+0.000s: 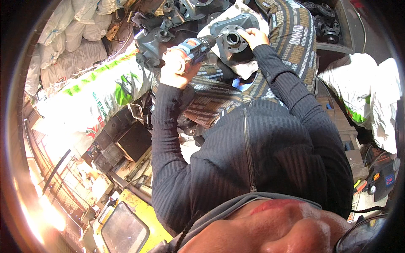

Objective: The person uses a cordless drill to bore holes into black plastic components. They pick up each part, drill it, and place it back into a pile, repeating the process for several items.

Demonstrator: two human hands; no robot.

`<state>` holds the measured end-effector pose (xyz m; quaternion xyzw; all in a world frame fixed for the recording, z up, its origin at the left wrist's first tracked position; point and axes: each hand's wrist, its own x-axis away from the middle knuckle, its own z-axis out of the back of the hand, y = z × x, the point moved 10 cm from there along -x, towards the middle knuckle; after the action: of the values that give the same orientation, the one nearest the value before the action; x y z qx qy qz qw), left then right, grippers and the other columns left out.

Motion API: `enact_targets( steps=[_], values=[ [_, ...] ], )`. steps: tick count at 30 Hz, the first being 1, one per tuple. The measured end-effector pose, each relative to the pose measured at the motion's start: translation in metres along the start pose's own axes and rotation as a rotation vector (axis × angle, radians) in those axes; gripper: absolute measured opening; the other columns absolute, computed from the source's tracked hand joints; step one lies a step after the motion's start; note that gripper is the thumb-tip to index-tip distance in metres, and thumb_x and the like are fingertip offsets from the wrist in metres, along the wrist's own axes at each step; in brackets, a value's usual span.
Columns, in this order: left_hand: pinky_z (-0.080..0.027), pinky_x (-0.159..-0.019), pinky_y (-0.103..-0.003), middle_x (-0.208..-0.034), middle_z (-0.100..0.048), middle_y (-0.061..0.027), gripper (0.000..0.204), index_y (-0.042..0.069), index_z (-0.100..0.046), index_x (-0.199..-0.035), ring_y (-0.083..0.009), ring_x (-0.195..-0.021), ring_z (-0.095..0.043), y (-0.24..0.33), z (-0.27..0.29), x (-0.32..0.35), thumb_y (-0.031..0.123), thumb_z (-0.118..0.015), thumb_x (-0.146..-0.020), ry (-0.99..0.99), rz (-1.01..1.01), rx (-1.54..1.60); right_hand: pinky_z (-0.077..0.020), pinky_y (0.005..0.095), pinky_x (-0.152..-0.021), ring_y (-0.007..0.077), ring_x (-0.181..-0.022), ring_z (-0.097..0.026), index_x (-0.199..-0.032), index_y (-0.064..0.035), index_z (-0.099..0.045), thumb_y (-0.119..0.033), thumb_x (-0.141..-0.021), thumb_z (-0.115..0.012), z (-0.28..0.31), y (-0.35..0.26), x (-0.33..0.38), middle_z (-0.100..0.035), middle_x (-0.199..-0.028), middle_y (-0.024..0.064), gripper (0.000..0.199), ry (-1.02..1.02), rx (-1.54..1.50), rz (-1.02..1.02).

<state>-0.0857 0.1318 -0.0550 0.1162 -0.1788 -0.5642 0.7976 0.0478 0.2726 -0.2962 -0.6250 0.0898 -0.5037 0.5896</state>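
Note:
My left hand (174, 71) is wrapped round a blue power drill (195, 49) with orange-red parts. The drill's dark chuck points right, and its tip is close to the edge of a round dark metal flange (232, 39). I cannot tell whether the tip touches it. The flange has a raised hollow centre and small holes round its rim. My right hand (254, 38) grips the flange's right side, thumb near the central hub. Beneath lies a grey metal housing (249, 21) on white cloth or sacking, between my legs in patterned trousers (291, 38).
Dark metal castings (162, 37) are heaped beyond and left of the drill. Filled white sacks (109, 90) lie along the left, with more white sacks (352, 80) on the right. A dark bin (337, 25) at the far right holds round metal parts. Yellow machinery (130, 219) stands at lower left.

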Motion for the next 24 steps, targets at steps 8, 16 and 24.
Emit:
enact_targets(
  steps=[8,16,24],
  values=[
    [-0.045,-0.077,-0.032,-0.09,-0.059,-0.0091,0.041,0.007,-0.06,-0.096,-0.0263,-0.084,-0.058,-0.022,-0.003,-0.021,0.023,-0.077,-0.062,-0.007,0.096,0.18,-0.0445,0.0242,-0.066,0.0102,-0.067,-0.055,-0.085,-0.0057,-0.067,-0.039,-0.072,-0.07,-0.002,-0.018,0.007,-0.062,-0.072,0.0028,0.036,-0.081,-0.259,0.027],
    [-0.043,-0.078,-0.029,-0.102,-0.051,-0.0097,0.051,0.002,-0.05,-0.11,-0.0189,-0.093,-0.051,-0.026,-0.01,-0.029,0.006,-0.073,-0.064,-0.104,0.276,0.445,-0.0422,0.0249,-0.055,0.0076,-0.053,-0.05,-0.077,-0.0069,-0.065,-0.039,-0.071,-0.072,-0.003,-0.014,0.008,-0.057,-0.057,-0.0014,0.034,-0.012,-0.293,0.022],
    [-0.04,-0.035,-0.025,-0.074,-0.06,-0.0085,0.056,0.006,-0.04,-0.116,-0.0123,-0.042,-0.051,-0.019,-0.011,-0.028,-0.005,-0.067,-0.069,-0.132,0.426,0.566,-0.0327,0.0208,-0.038,0.005,-0.039,-0.04,-0.081,-0.0051,-0.06,-0.035,-0.075,-0.071,-0.006,-0.017,0.012,-0.049,-0.054,-0.0037,0.032,-0.031,-0.405,0.01]
  ],
)
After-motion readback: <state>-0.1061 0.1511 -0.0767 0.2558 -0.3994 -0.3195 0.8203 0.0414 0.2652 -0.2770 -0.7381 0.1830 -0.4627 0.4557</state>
